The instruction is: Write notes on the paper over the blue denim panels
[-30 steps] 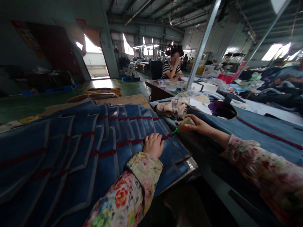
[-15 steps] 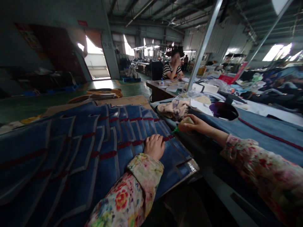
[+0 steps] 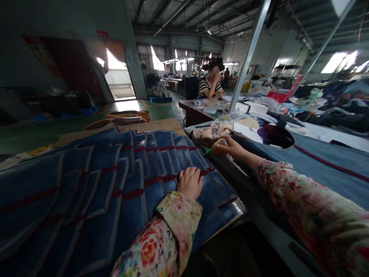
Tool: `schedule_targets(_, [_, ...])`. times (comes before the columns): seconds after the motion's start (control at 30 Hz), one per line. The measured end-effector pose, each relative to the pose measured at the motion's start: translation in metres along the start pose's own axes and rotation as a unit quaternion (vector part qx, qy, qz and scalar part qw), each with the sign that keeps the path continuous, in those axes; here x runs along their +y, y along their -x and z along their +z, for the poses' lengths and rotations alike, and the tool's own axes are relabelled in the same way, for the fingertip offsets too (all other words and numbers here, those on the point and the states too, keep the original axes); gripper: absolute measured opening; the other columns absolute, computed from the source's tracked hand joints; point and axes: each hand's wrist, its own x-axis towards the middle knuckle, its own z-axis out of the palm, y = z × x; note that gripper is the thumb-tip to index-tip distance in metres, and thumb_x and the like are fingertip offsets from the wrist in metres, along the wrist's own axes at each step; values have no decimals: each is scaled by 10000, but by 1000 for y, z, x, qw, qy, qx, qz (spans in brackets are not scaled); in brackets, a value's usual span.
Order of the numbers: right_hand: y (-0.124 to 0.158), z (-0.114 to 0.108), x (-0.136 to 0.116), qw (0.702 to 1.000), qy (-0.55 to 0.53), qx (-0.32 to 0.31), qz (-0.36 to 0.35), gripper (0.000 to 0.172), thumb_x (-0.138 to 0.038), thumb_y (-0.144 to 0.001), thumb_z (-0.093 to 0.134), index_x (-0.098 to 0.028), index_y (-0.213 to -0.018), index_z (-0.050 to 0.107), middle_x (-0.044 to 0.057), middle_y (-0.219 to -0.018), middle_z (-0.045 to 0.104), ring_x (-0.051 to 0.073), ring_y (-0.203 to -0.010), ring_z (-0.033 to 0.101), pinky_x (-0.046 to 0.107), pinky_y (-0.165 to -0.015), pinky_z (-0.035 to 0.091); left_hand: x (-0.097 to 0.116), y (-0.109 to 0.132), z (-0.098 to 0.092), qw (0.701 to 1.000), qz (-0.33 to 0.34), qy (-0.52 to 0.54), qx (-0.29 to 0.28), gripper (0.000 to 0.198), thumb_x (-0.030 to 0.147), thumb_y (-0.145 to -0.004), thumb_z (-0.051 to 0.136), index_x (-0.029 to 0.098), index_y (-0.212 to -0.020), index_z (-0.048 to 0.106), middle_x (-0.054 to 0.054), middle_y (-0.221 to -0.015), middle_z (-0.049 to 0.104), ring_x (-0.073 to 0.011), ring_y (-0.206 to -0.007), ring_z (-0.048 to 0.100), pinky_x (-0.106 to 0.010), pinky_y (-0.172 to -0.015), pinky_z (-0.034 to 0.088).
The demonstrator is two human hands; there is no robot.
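Overlapping blue fabric pieces with grey edges and dark red strips lie in rows before me. My left hand rests palm down on them near their right side, fingers lying flat over a red strip. My right hand is wrapped round a yellowish squeeze bottle with a green nozzle. The bottle is tilted, its nozzle pointing left over the right edge of the pieces.
To the right lies a large blue sheet with a red line, beside patterned cloth and papers. A metal pole rises behind. A person in a striped top sits at a desk. Cardboard shows beyond the pieces.
My right hand has moved left with the bottle, bringing the nozzle over the edge of the blue pieces. My left hand stays flat on the pieces. The view has shifted slightly.
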Motion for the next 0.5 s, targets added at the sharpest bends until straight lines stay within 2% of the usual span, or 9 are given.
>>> schedule_targets(0.2, [-17, 10, -1, 998, 38, 35, 19, 492, -477, -696, 644, -174, -1056, 501, 74, -975, 579, 230, -938, 550, 397, -874, 441, 1, 0, -3, 1000, -2, 2, -13, 209, 277, -878, 454, 222, -1059, 542, -24, -1116, 596, -200, -1069, 491, -383, -899, 362])
schedule_targets(0.37, [-28, 20, -5, 995, 51, 55, 67, 553, -492, -692, 647, -155, -1101, 487, 89, -970, 584, 231, -929, 558, 396, -861, 448, 1, 0, -2, 1000, -1, 3, -17, 223, 274, -880, 446, 219, -1076, 536, -24, -1117, 592, -197, -1068, 486, -382, -898, 360])
schedule_targets(0.5, [-33, 26, -5, 992, 59, 76, 80, 565, -480, -699, 646, -155, -1129, 478, 89, -982, 585, 234, -951, 559, 400, -870, 445, -1, 0, -1, 1000, 1, 4, -12, 237, 284, -882, 446, 218, -1090, 537, -26, -1124, 589, -197, -1072, 484, -379, -907, 355])
